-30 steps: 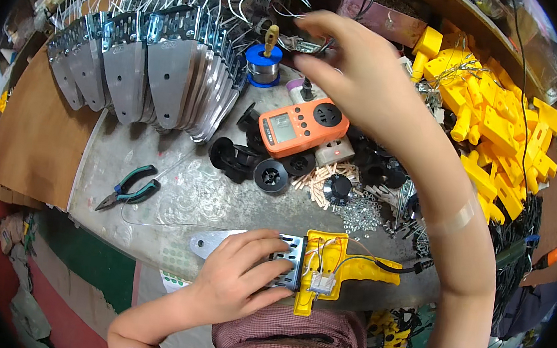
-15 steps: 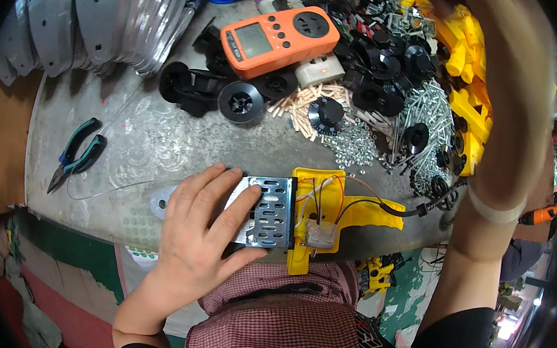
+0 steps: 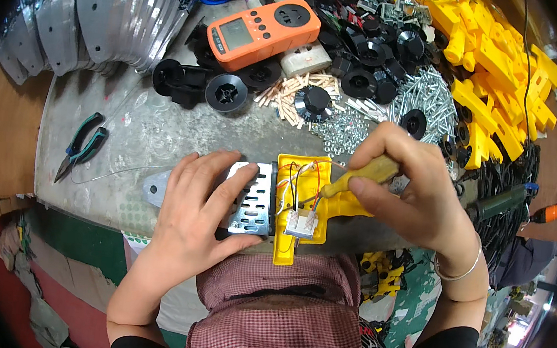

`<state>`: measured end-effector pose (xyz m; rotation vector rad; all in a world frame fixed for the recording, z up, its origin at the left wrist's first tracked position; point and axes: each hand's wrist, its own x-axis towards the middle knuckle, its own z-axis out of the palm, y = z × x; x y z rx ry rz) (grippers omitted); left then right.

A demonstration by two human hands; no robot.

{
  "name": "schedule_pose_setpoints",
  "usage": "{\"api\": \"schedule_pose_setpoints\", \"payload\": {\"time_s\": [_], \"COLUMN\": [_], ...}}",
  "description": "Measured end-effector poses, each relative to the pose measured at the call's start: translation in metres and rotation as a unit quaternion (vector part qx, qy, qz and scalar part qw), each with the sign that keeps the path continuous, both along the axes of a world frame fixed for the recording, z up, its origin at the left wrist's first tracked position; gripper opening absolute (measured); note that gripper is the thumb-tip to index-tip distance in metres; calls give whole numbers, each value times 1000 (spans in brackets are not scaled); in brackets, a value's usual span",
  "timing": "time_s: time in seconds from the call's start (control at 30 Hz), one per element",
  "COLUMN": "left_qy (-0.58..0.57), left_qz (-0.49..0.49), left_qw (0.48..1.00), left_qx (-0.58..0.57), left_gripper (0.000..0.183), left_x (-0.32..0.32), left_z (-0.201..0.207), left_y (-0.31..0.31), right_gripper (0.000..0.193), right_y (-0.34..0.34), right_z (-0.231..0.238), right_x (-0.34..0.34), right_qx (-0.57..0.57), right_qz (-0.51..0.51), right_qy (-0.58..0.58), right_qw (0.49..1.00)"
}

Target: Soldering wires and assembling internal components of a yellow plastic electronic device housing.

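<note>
Your table has a grey, scuffed, stained top that catches a soft sheen. A brown board borders it on your left. Below, on that side, the floor shows red and green stretches beside a crumpled grey sheet; on your right it's green with pale, worn patches. A white glare shows far right.

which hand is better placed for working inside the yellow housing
Likely the right hand, holding the yellow-handled tool over the housing; the left hand is on the slotted metal plate.
</note>
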<state>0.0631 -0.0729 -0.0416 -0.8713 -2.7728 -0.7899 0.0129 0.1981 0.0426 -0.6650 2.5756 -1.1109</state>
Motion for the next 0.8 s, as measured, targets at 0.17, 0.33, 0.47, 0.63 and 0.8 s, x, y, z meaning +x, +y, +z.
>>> {"api": "schedule_pose_setpoints", "payload": {"time_s": [0.17,0.33,0.47,0.63,0.8], "left_qy": [-14,-45,-34,-24,-31], "left_qz": [3,-4,-1,9,11], "left_qw": [1000,999,999,999,999], "left_qx": [10,30,33,30,26], "left_gripper": [79,78,77,75,78], "left_x": [2,3,0,-1,-1], "left_z": [-1,2,-3,-4,-5], "left_y": [-1,-3,-4,-3,-3], "right_gripper": [17,27,26,17,18], "right_y": [-5,-8,-4,5,0], "right_z": [-11,-10,-11,-12,-14], "right_x": [9,30,29,12,7], "right_qx": [-39,47,81,-13,7], "right_qz": [52,122,77,16,57], "right_qy": [47,238,270,95,92], "right_qw": [997,962,956,995,994]}}
